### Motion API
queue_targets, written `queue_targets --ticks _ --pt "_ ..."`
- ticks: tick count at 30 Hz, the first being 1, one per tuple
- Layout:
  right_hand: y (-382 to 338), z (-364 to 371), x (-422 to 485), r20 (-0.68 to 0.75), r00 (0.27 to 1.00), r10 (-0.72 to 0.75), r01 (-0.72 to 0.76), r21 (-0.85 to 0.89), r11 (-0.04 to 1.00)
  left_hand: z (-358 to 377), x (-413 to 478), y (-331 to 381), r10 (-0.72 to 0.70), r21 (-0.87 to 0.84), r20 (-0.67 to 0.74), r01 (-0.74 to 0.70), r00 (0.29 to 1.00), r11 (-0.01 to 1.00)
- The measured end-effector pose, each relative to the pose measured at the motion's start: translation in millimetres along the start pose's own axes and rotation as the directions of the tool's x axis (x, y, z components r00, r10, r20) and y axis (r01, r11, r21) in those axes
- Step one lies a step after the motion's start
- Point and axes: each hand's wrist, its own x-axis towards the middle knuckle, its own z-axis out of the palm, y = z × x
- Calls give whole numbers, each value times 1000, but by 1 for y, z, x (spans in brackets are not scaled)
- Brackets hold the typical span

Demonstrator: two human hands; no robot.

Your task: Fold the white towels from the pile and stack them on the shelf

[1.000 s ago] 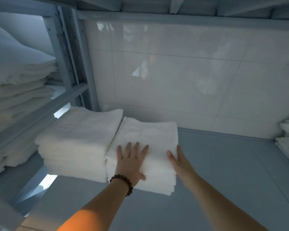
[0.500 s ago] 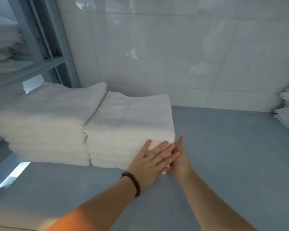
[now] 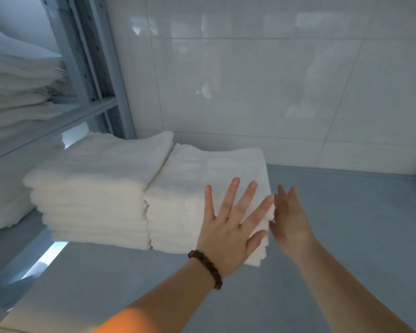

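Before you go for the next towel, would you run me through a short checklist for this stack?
1. Left hand free of cloth: ok, its fingers are straight and spread over the front of the right stack.
2. Right hand free: ok, it is open beside the stack's right side. It is too blurred to tell whether it touches.
3. Front right corner flush: cannot tell, the hands cover most of it.
4. Top towel flat: ok, no raised fold shows.
5. Snug against the left stack: ok, they meet with no gap.
6. Room for more stacks: ok, bare shelf lies to the right.
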Motion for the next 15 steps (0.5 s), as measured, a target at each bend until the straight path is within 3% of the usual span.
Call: queue_targets --ticks 3,6,9,15 --pt "-12 23 0 96 995 24 -17 -71 997 -14 17 -15 -228 34 245 227 942 973" --pt "-23 35 -14 76 987 145 -133 -144 981 -17 10 -21 -248 53 446 251 860 966" --pt "-33 31 -27 47 983 178 -169 -154 974 -25 4 -30 -268 25 495 295 827 955" --pt "-46 37 -73 -37 974 222 -216 -422 881 -64 -2 -46 -308 -52 639 439 705 897"
